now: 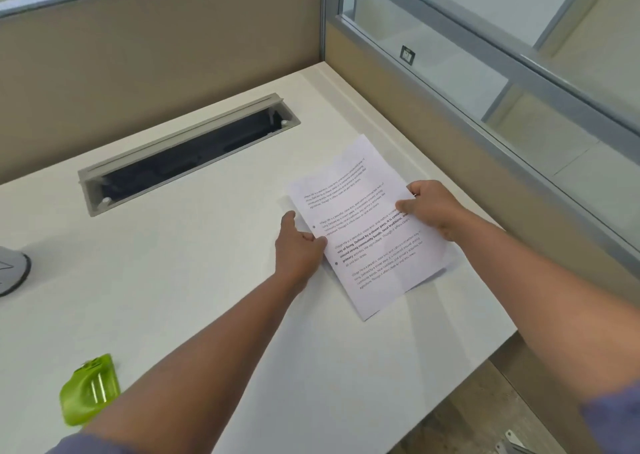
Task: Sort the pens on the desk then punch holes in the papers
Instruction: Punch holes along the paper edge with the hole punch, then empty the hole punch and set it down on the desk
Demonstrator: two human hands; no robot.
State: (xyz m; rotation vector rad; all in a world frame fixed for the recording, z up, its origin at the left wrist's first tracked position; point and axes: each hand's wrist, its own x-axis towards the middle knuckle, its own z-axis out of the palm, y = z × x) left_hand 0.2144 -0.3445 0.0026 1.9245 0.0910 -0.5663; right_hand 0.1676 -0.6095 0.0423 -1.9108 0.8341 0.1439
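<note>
Green hole punch (90, 389) sat nearest on the counter (207, 280). Farther off, both hands' fingers (405, 206) pinched the papers' (363, 232) side edges; thin, floppy sheets, best held by both edges.

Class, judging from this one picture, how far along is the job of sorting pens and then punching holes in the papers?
Done: cannot be judged; no pens are in view. In hand: the left hand and right hand each grip a side of the papers over the desk; two dots, perhaps holes, show near their left edge. Left: any further punching; the green punch lies apart, near the left forearm.
</note>
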